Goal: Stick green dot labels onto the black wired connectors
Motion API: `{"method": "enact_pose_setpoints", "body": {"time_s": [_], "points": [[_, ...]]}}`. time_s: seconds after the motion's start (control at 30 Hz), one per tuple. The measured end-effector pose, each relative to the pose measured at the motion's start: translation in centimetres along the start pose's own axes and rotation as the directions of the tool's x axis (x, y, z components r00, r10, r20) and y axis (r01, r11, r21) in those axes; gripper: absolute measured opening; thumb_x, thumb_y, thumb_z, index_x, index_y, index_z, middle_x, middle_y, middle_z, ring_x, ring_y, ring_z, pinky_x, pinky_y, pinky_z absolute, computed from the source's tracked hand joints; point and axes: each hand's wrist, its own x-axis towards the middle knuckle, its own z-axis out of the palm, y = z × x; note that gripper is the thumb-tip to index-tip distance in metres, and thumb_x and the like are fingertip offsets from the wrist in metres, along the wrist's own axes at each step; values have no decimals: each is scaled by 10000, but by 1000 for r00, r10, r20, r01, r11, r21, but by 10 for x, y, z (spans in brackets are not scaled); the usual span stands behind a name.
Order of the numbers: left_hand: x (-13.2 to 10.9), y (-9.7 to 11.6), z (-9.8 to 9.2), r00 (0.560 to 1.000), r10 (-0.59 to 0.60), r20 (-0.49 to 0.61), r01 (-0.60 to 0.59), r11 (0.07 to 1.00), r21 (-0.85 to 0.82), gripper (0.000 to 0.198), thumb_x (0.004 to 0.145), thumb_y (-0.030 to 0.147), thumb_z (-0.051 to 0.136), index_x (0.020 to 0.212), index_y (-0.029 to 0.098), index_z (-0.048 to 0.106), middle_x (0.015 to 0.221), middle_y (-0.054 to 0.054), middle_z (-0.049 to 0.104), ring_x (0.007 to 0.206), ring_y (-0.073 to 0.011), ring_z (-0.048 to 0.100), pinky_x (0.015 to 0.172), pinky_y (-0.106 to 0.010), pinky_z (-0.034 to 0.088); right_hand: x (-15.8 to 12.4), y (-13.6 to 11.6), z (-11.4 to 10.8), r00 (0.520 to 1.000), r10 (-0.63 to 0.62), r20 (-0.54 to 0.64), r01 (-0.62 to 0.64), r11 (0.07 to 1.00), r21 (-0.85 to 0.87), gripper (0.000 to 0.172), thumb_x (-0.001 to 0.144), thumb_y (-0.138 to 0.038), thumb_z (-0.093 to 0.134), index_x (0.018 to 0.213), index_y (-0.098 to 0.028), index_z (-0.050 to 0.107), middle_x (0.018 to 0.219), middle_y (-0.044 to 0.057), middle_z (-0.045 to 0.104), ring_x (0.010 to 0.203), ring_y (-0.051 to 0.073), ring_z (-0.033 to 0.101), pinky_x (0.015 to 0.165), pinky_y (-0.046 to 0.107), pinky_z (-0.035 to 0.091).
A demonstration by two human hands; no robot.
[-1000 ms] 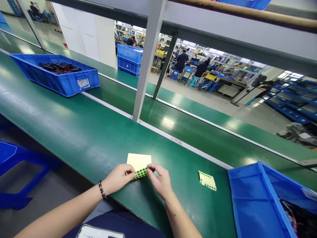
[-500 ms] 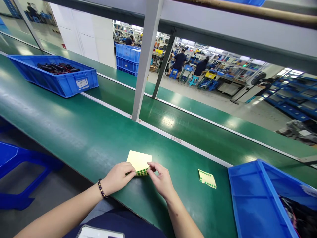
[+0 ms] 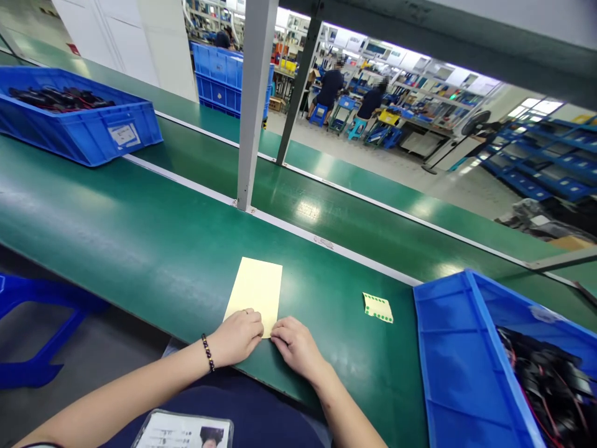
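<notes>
Pale yellow sheet (image 3: 256,286) on green counter (image 3: 336,292), lying ahead of the fingers. Left hand (image 3: 240,336): fingers bunched over its near end. Right hand (image 3: 298,348): fingers together at near right corner. Pinch hidden; cannot tell. Uneven pull could crease or tear it.

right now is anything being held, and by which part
Left hand over the near end of the yellow sheet, right hand at its near-right corner; grip unclear.
</notes>
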Motion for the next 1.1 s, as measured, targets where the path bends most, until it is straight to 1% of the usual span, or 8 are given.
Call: {"method": "enact_pose_setpoints", "body": {"time_s": [0.17, 0.33, 0.43, 0.53, 0.63, 0.73, 0.93, 1.1], "points": [[4, -1, -2, 999, -6, 45, 5, 1000, 17, 38, 786, 210, 535, 780, 177, 552, 835, -25, 539, 812, -174, 490, 727, -290, 390, -2, -1, 0, 1000, -15, -17, 14, 999, -40, 155, 828, -162, 469, 771, -192, 610, 793, 42, 581, 742, 149, 491, 678, 282, 405], [7, -2, -4, 997, 28, 66, -31, 998, 48, 55, 793, 168, 497, 770, 173, 547, 816, -28, 544, 792, -175, 498, 712, -292, 390, 1, -3, -1, 999, 43, 25, -41, 997, -66, 119, 790, -123, 493, 743, -190, 580, 732, 22, 550, 714, 144, 475, 650, 267, 391], [8, -2, -3, 996, 60, 67, -65, 996, 65, 54, 790, 174, 498, 765, 170, 546, 812, -30, 543, 797, -181, 497, 705, -292, 389, 2, -3, -1, 997, 60, 43, -57, 996, -73, 117, 780, -118, 497, 726, -189, 573, 708, 17, 539, 701, 144, 471, 635, 259, 383], [9, -4, -3, 995, 79, 67, -83, 995, 63, 47, 787, 194, 513, 766, 168, 547, 813, -32, 543, 802, -184, 497, 699, -290, 388, 3, -4, 0, 995, 98, 29, -95, 992, -80, 122, 779, -115, 488, 713, -186, 563, 703, 18, 536, 693, 143, 468, 630, 257, 378], [11, -6, -2, 994, 86, 67, -89, 995, 50, 94, 807, 180, 476, 763, 172, 560, 796, -32, 548, 786, -178, 502, 696, -285, 386, 4, -4, 1, 988, 154, 5, -153, 984, -91, 128, 777, -113, 491, 687, -183, 549, 682, 11, 532, 675, 138, 460, 622, 253, 371], [14, -8, -1, 994, 81, 75, -83, 996, 31, 133, 817, 175, 457, 756, 177, 575, 782, -29, 557, 773, -175, 514, 695, -285, 389, 6, -4, 1, 982, 190, 13, -188, 977, -97, 124, 771, -114, 511, 679, -184, 557, 679, 6, 542, 676, 135, 467, 620, 246, 370], [20, -8, -3, 993, 34, 112, -33, 999, -11, 138, 790, 159, 480, 730, 175, 603, 752, -33, 577, 753, -185, 542, 680, -289, 398, 8, -5, -3, 982, 183, 41, -178, 978, -110, 156, 766, -103, 511, 669, -195, 591, 661, 9, 549, 664, 136, 482, 614, 246, 374], [23, -9, -5, 991, 20, 132, -14, 999, -45, 139, 774, 154, 482, 722, 175, 610, 749, -36, 589, 745, -191, 553, 670, -293, 400, 10, -6, -3, 976, 214, 39, -208, 970, -123, 156, 750, -93, 508, 655, -195, 577, 657, 8, 552, 656, 138, 483, 607, 245, 371]]}}
